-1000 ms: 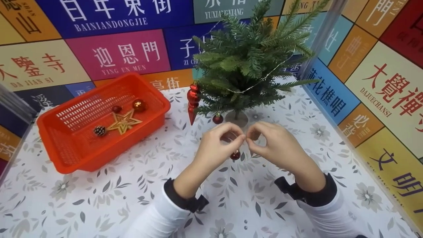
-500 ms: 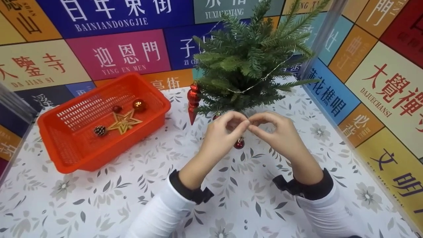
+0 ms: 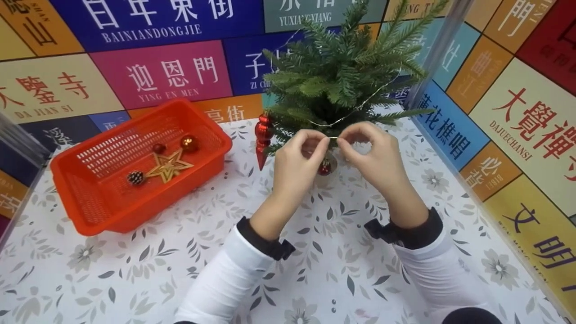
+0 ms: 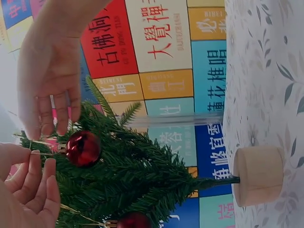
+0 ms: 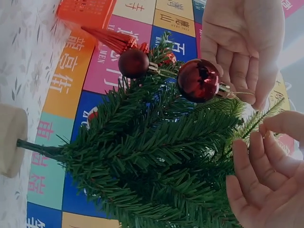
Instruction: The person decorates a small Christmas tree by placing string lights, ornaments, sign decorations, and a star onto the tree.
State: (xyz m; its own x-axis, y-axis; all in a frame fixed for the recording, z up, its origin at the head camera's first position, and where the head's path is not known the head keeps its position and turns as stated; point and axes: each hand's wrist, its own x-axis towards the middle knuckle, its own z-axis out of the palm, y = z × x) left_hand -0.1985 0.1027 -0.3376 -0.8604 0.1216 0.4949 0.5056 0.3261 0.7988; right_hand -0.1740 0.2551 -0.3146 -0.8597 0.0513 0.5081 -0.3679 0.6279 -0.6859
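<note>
A shiny dark red Christmas ball hangs from a thin gold string. My left hand pinches one side of this loop between thumb and index finger, and my right hand pinches the other side, drawing it out in a short line. Both hands are at the front lower branches of a small green Christmas tree. In the left wrist view the ball overlaps the needles. The right wrist view shows a second, matte red ball hanging on the tree nearby.
A long red finial ornament hangs at the tree's left. An orange plastic basket at left holds a gold star, a pinecone and two balls. The tree's round wooden base stands on a floral cloth. Printed panels enclose the back and right.
Both hands have moved forward and up toward the tree, carrying the red ball by its string. Their fingertips have parted slightly, so the gold string now shows between them.
</note>
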